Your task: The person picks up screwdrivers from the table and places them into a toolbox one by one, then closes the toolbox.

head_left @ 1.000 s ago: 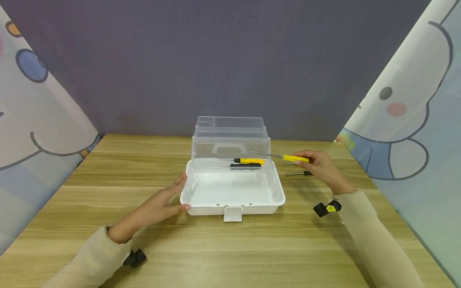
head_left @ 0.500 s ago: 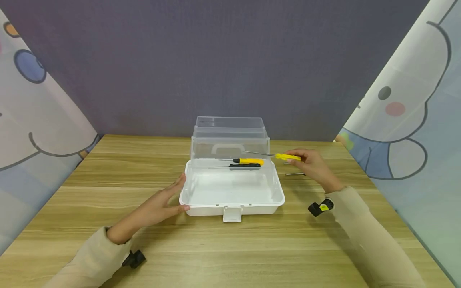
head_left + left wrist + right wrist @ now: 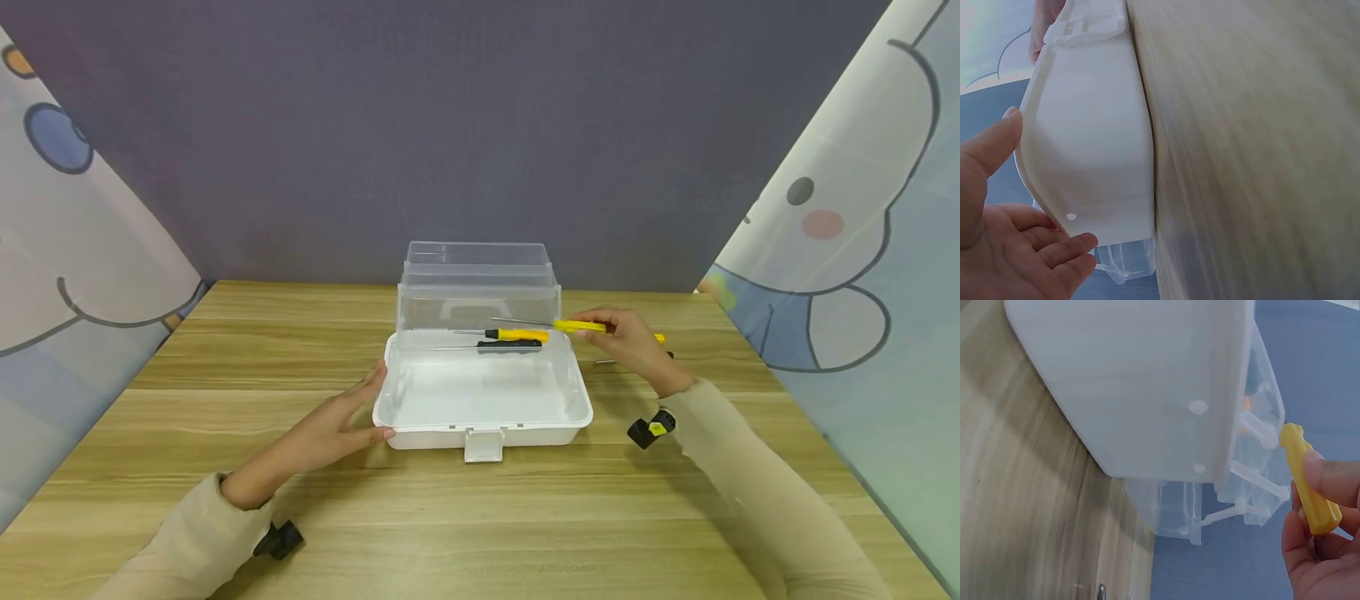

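Observation:
A white toolbox [image 3: 420,437] stands on the table with its clear lid tipped back. My left hand [image 3: 318,437] touches its left side, thumb at the front corner and fingers fairly straight along the rim. In my right hand [image 3: 630,343] I pinch a yellow-handled screwdriver [image 3: 579,326], its shaft pointing left above the box's back right. The right wrist view shows thumb and fingers on its handle [image 3: 1310,481]. At the back of the box lie a yellow-and-black screwdriver [image 3: 522,335] and a black-handled one [image 3: 510,347], seemingly in a clear tray.
On the wooden table [image 3: 480,525], right of the box and partly behind my right hand, lie more tools: a metal shaft [image 3: 604,362] and a yellow handle end [image 3: 659,338] show. A white latch [image 3: 483,447] juts from the box's front. A dark wall stands behind.
My right hand has moved left with the yellow-handled screwdriver, from right of the box to over its back right edge. The left hand stays against the box.

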Demonstrator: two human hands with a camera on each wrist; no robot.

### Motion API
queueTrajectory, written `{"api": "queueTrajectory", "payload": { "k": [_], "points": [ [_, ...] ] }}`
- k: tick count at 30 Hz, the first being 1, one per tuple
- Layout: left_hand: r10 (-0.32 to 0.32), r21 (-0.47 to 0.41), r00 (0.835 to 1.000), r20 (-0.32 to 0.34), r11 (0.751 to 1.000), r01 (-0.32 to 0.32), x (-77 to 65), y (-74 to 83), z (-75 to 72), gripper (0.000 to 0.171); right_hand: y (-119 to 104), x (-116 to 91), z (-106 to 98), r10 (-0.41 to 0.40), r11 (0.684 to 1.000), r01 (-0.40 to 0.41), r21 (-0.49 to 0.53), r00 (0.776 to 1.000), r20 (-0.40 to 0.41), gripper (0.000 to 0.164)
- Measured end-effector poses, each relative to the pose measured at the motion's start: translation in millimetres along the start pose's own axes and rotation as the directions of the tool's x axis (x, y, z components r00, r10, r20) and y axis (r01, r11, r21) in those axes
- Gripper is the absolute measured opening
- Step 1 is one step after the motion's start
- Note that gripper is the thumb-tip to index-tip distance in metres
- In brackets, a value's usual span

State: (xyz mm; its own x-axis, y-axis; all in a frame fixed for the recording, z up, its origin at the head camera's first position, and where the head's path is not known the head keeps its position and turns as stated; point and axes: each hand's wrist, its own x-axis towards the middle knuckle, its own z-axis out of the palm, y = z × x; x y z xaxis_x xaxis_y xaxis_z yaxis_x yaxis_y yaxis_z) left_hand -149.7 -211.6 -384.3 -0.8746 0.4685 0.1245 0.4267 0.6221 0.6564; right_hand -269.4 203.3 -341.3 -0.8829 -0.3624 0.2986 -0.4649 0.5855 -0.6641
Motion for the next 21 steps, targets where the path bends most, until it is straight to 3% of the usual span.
{"api": "queueTrajectory", "payload": {
  "k": [9,21],
  "points": [
    [-0.001,-0.003,1.0,-0.003,1.0,0.001,0.2,0.3,0.2,0.088,-8.8,6.0,6.7,0.016,1.0,-0.016,-0.025,1.0,0.016,0.025],
    [-0.004,-0.001,1.0,-0.003,1.0,0.004,0.2,1.4,-0.2,0.088,-19.2,14.0,12.1,-0.035,0.997,0.038,-0.067,0.998,0.052,0.024]
  ]
}}
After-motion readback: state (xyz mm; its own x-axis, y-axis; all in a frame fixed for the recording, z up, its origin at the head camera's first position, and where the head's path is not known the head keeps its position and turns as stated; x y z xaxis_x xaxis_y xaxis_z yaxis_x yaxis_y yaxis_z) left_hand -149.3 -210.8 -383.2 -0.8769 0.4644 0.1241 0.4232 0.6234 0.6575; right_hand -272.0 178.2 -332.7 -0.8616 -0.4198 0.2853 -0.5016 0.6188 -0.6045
